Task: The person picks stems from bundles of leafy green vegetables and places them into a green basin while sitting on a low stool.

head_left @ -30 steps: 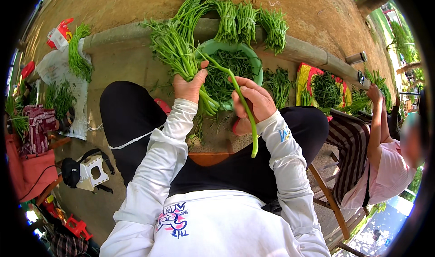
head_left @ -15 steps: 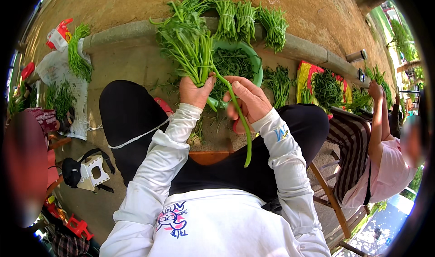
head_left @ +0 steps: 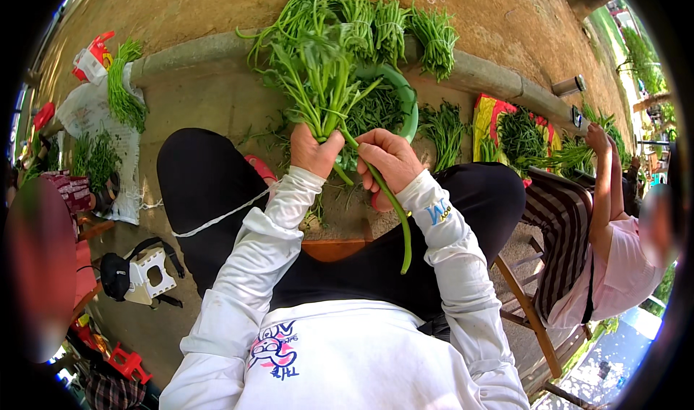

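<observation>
Left hand (head_left: 312, 152) clenched around a bunch of leafy green stalks (head_left: 318, 70) – held upright over the green basin (head_left: 405, 103), near the far concrete curb (head_left: 195, 48). Right hand (head_left: 390, 160) pinching one long stem (head_left: 390, 207) trailing down to the lap. Raised higher than half a second ago – bare ground left of the knees.

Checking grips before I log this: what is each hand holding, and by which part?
The left hand grips the bunch of leafy greens around its lower stems. The right hand pinches one long green stem near its upper end; the rest hangs down.
</observation>
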